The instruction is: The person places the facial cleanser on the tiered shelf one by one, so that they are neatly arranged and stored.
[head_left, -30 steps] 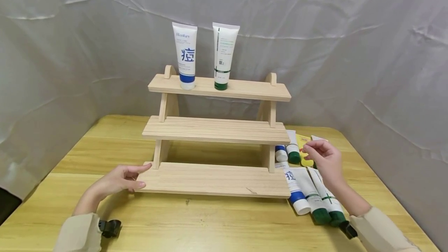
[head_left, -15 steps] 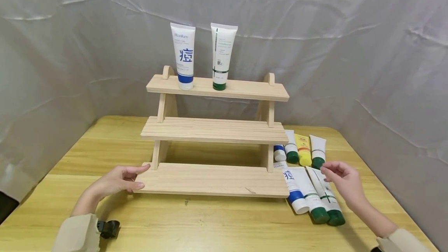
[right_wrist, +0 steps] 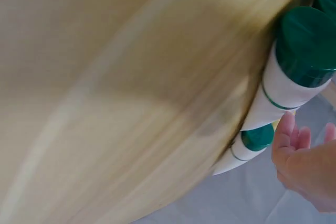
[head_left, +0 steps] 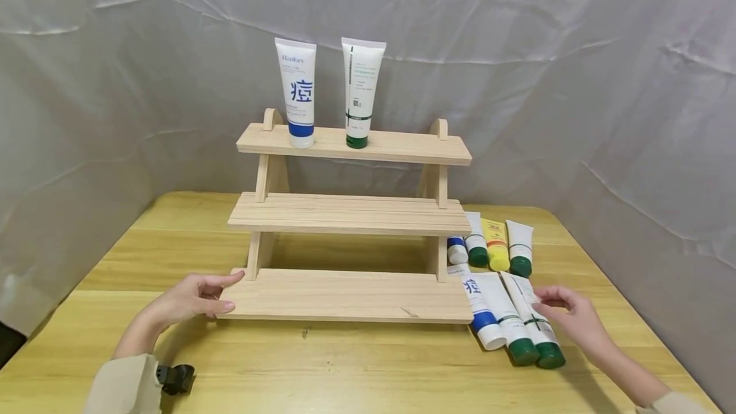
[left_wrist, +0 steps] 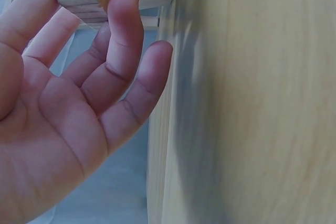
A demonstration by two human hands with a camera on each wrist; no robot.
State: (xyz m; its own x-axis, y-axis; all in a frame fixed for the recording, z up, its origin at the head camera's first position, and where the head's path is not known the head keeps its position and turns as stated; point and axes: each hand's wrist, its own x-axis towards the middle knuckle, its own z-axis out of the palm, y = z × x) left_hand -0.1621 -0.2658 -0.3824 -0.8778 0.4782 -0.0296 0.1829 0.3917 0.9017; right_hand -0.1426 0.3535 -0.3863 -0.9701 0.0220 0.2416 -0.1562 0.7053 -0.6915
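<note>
A three-tier wooden display stand stands mid-table. My left hand grips the left end of its bottom shelf, thumb on top; in the left wrist view curled fingers reach the board's end. On the top shelf, a white tube with a blue band and a white tube with a green cap stand on their caps. My right hand is at the right edge of a lying green-capped white tube, fingers loosely bent and not around it; whether the fingertips touch it, I cannot tell.
Beside that tube lie another green-capped white tube and a blue-banded one. Behind them a yellow tube and several white tubes lie in a row, partly hidden by the stand. Grey cloth hangs around the wooden table.
My right hand has moved down and toward me, from above the back row to the right edge of the front row's outermost tube. The left hand keeps its grip on the shelf.
</note>
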